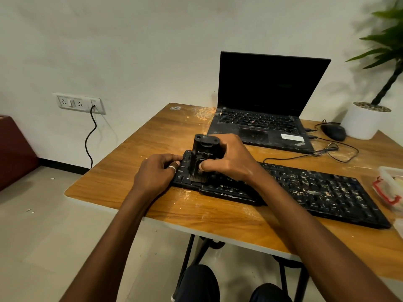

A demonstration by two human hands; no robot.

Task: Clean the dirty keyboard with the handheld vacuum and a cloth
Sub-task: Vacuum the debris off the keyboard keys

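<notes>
A black full-size keyboard [316, 188], its keys strewn with pale crumbs and smears, lies at a slant across the near part of a light-brown wooden table [152, 131], left end farther from the camera than the right. On that left end stands a black, box-shaped handheld vacuum [201, 158], upright, its bristled nozzle pressed down onto the keys. The right hand [229, 158] wraps around the vacuum's body from the right side, fingers curled behind it and the thumb pressed on a round part of its front face. The left hand [157, 173] holds the keyboard's left edge with curled fingers (a silver ring shows on one of them), just beside the vacuum's base. Both bare forearms reach in from the lower edge of the view.

Behind the keyboard sits an open black laptop [268, 88], its screen dark and its palm rest dusty. To the laptop's right lies a black computer mouse [333, 131], with thin black cables looping over the table between them. A round white pot [362, 123] holding a green plant stands at the table's far right corner. At the right edge, near the keyboard's right end, a clear plastic container with red clips [390, 188] is partly cut off. Pale crumbs also dot the tabletop. On the white wall to the left, a white socket plate [78, 103] has a black cord [91, 136] hanging from it to the floor.
</notes>
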